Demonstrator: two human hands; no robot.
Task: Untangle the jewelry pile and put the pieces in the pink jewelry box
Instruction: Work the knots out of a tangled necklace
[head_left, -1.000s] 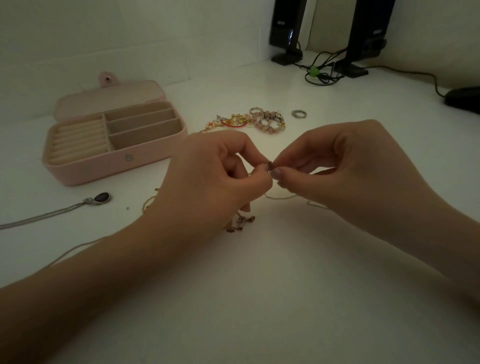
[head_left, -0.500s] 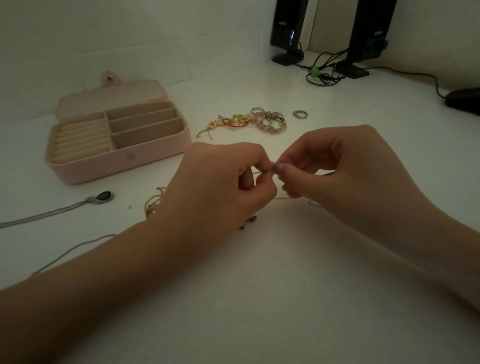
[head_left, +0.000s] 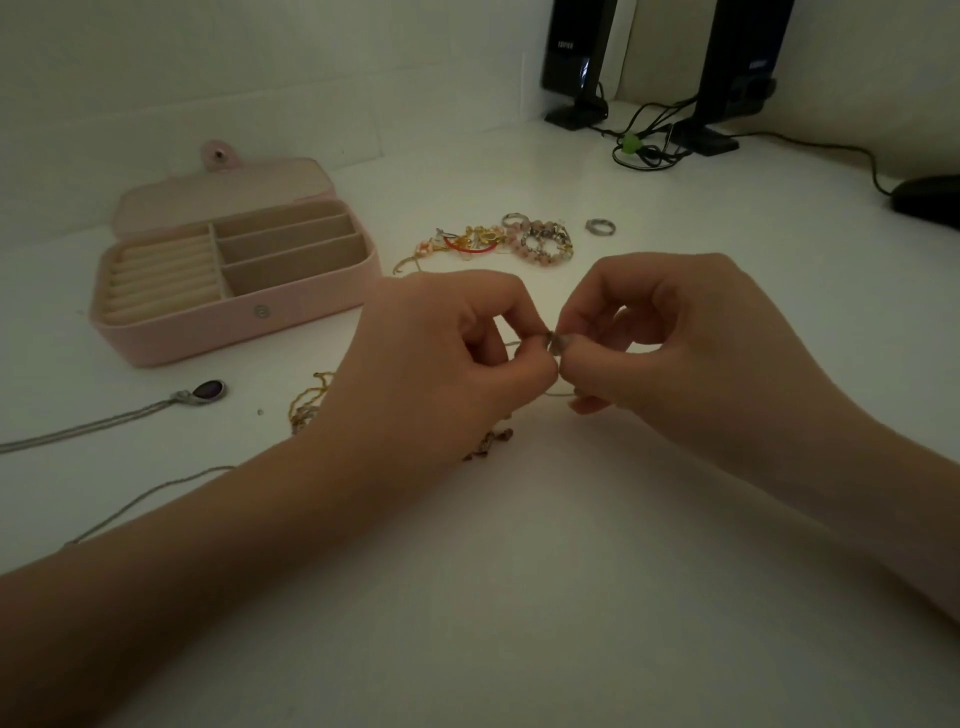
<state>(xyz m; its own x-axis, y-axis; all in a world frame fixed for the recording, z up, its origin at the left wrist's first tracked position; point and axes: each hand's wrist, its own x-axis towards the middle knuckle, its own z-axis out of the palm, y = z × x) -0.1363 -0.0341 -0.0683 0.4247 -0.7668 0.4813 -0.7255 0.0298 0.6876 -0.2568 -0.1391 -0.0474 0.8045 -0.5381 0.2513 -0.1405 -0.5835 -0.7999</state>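
Since the earlier frames both hands have drawn slightly lower and nearer the camera, and their fingertips meet on the same small piece as before. The left hand and the right hand each pinch, thumb against forefinger, a small dark metal piece held above the table; it appears to be a clasp or charm, though the dim light prevents certainty. A thin pale chain runs from under the right hand's fingers toward the left.

Beneath the left wrist lie a gold chain and a cluster of small brownish beads, partly hidden by the hand. The remaining jewelry pile, with red cord, gold links and pink beads, sits beyond the hands, and a loose silver ring lies just to its right.

The pink jewelry box stands open at far left, its ring rolls and three long compartments showing nothing inside. In front of it lies a silver necklace with a dark oval pendant. Two black speakers and tangled cables occupy the far corner.
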